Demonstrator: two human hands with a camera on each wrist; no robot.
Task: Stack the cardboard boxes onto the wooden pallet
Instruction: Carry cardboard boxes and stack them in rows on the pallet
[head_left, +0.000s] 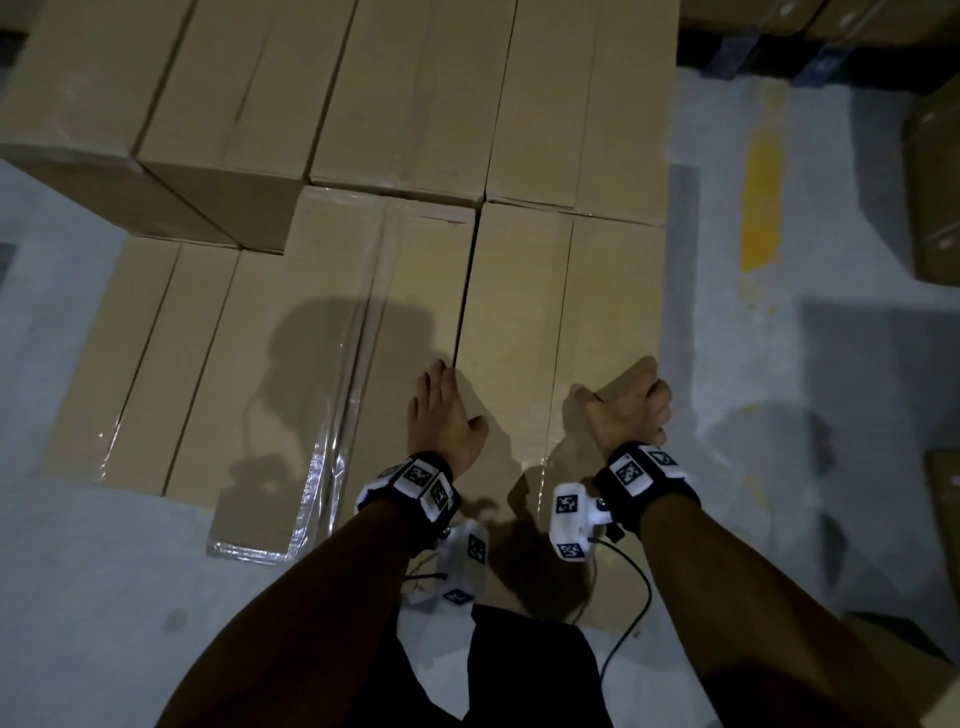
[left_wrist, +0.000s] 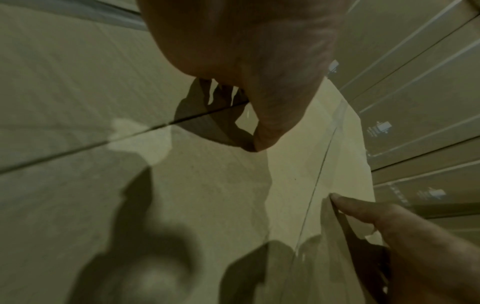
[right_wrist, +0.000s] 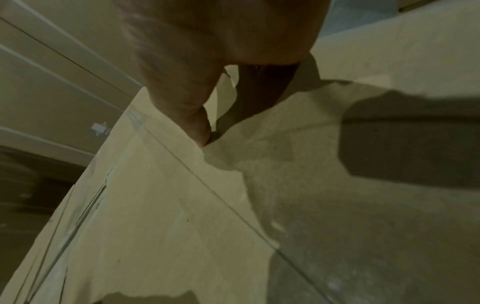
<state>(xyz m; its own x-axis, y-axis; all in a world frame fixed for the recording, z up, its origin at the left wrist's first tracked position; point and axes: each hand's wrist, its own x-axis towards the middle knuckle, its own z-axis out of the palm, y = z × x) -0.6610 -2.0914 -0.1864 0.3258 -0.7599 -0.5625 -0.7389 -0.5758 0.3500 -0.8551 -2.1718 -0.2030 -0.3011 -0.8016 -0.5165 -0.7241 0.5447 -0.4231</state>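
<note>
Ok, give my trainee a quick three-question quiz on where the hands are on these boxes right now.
1. True or false: the right hand curls over the right edge of the front-right box.
2. The left hand reaches with its fingertips to: A) the gap between the front-right box and the front-left box; B) the floor; C) a yellow mark.
3. Which stands higher, the front boxes or the back row?
Key: 1 true; 2 A; 3 back row.
</note>
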